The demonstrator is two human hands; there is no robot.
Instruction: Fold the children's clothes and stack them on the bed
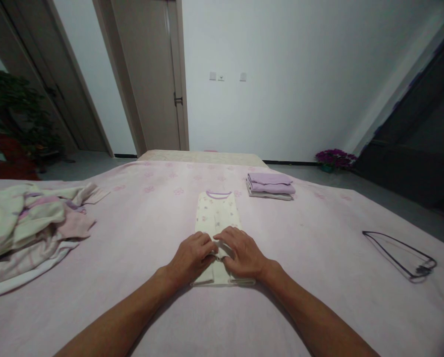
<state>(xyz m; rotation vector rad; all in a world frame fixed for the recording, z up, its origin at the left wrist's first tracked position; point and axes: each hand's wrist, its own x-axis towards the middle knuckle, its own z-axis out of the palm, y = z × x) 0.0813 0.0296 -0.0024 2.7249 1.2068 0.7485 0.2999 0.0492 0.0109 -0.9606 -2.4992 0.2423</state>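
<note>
A cream shirt [217,208] with small prints and a purple neckline lies on the pink bed sheet [133,297], its sides folded inward to a narrow strip. The neckline points away from me. My left hand [195,255] and my right hand [242,252] meet over the shirt's lower middle. Fingers and thumbs of both hands pinch the fabric there, and a small fold of it shows between them. Below my hands, the shirt's near edge rests flat on the sheet.
On the left is a loose heap of clothes [32,223]. A folded stack of purple and pale clothes [270,186] sits beyond the shirt to the right. A bent black wire loop [393,258] lies at the right. A door [147,74] and wall stand behind the bed.
</note>
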